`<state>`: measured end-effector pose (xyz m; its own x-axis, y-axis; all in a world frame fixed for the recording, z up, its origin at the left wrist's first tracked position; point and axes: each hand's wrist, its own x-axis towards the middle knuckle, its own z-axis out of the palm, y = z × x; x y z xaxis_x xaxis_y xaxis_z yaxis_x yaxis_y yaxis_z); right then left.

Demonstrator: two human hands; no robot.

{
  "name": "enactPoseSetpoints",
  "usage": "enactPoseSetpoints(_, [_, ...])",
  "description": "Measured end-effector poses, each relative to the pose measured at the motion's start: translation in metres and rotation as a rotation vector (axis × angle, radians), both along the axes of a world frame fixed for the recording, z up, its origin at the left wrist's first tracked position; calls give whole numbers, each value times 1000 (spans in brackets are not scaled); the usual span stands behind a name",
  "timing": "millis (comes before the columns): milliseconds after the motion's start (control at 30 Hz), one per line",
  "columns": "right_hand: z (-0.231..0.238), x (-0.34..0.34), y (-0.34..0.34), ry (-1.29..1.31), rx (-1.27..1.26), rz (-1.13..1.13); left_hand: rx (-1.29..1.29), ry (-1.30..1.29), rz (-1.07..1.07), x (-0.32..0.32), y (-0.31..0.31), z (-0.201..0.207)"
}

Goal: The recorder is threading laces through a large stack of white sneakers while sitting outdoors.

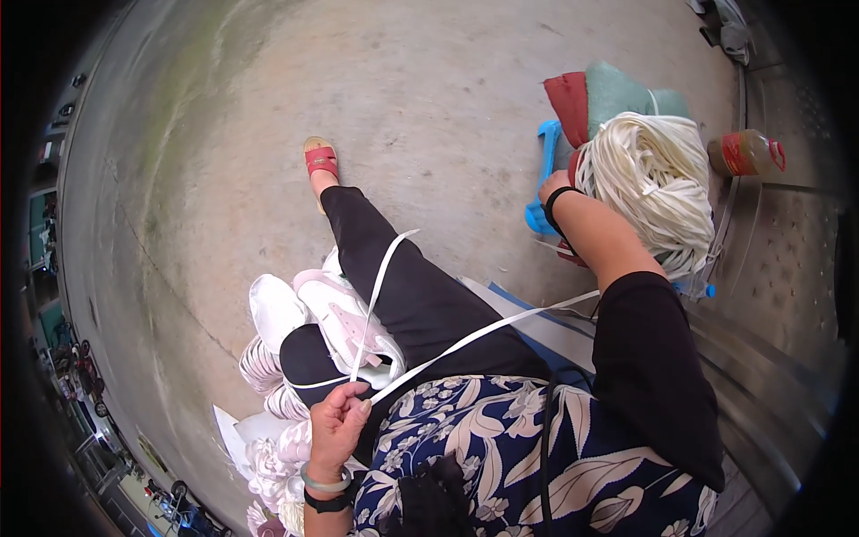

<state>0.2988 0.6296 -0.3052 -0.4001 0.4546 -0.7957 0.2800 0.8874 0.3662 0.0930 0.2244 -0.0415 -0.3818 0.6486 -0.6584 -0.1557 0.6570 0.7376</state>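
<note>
Here, left fingers point(349, 391) pinching strap point(483, 332), right hand point(556, 184) by bundle point(649, 183) edge, floor point(429, 107) beyond

R hand point(553, 185): fingers mostly hidden, grip unclear. White strap point(483, 338): pinched bit covered by L hand point(335, 422); other end lost behind R sleeve point(658, 358). Bottle w/ blue cap point(691, 287) partly hidden. Grey item point(735, 38), top R, cut off by rim. Bkgd vehicles point(87, 374) too small to ID, poss. motorbikes.
</note>
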Motion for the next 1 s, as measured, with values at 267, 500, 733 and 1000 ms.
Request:
enactPoseSetpoints(267, [-12, -65, -30, 39, -35, 307, -39, 24, 7, 10, -19, -3])
enactPoseSetpoints(500, [-61, -64, -22, 2, 16, 445, -17, 2, -122, 8, -19, 6])
enactPoseSetpoints(733, [-37, -50, -65, 85, 33, 444, 62, 71, -270, 1, -5, 19])
enactPoseSetpoints(1000, [-29, -63, -72, 238, 35, 457, 39, 49, -306, 27, 0, 29])
